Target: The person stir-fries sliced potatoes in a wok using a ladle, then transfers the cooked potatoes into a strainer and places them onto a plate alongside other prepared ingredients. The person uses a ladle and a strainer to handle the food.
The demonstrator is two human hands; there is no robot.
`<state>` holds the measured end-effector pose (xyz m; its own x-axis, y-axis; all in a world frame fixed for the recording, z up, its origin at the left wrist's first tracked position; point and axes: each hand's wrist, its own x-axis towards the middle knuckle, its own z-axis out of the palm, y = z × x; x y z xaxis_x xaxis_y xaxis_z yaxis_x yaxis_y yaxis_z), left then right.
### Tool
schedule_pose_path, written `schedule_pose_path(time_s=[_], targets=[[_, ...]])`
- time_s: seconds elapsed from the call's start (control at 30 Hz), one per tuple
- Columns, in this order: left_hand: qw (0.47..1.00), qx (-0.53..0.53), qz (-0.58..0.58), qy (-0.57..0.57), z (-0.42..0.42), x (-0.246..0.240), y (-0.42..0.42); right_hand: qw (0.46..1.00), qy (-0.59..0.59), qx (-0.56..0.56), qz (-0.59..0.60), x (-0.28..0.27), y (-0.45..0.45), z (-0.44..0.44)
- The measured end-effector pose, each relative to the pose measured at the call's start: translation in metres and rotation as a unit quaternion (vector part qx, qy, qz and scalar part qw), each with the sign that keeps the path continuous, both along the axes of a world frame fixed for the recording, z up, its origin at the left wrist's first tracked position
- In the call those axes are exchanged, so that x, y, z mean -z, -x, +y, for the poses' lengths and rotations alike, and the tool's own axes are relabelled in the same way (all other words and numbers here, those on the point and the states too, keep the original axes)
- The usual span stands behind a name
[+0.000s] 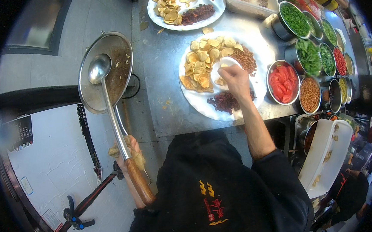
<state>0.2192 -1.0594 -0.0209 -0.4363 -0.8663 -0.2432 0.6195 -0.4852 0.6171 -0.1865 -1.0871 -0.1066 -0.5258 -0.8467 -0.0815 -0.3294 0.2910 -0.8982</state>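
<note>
My left hand (pixel 128 150) grips a strainer's handle with a tan cloth. A steel ladle (pixel 100 68) with a wooden handle lies across the round strainer (pixel 119 62); whether my fingers also hold the ladle I cannot tell. My right hand (pixel 234 77) is over the middle compartment of a white divided plate (pixel 189 101), fingertips pinched near a few thin chips. What is between them is hidden. Around the compartment lie yellow fried chips (pixel 201 64), peanuts (pixel 244 60) and dark reddish dried pieces (pixel 220 102).
A second filled plate (pixel 188 27) and a plastic tub (pixel 253 11) stand beyond. Steel bowls of tomato wedges (pixel 283 82), soybean-like beans (pixel 309 94) and chopped greens (pixel 295 19) line the right side. A long white bin (pixel 328 157) sits lower right, near another person (pixel 348 192).
</note>
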Motion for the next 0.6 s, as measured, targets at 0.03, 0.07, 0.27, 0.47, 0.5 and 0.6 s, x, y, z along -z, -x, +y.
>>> schedule_pose_path(time_s=[0.03, 0.07, 0.27, 0.47, 0.5, 0.6], targets=[[1.000, -0.008, -0.015, 0.006, -0.001, -0.002, 0.000, 0.995, -0.024, 0.016, -0.092, -0.005, 0.000, 0.006], [0.999, -0.009, -0.033, 0.026, -0.001, -0.003, 0.000, 0.983, -0.021, 0.019, -0.184, -0.009, -0.001, 0.012], [0.999, 0.033, 0.005, -0.028, -0.009, -0.016, -0.005, 0.794, 0.042, -0.053, -0.604, -0.025, -0.021, 0.039], [1.000, 0.020, 0.018, -0.014, -0.005, -0.017, -0.016, 0.657, 0.097, -0.160, -0.730, -0.037, -0.049, 0.033], [0.999, 0.030, 0.018, -0.014, -0.004, -0.018, -0.020, 0.659, 0.089, -0.167, -0.727, -0.037, -0.054, 0.031], [0.999, 0.022, 0.021, -0.041, 0.002, -0.020, -0.034, 0.691, 0.106, -0.236, -0.675, -0.033, -0.089, 0.022]])
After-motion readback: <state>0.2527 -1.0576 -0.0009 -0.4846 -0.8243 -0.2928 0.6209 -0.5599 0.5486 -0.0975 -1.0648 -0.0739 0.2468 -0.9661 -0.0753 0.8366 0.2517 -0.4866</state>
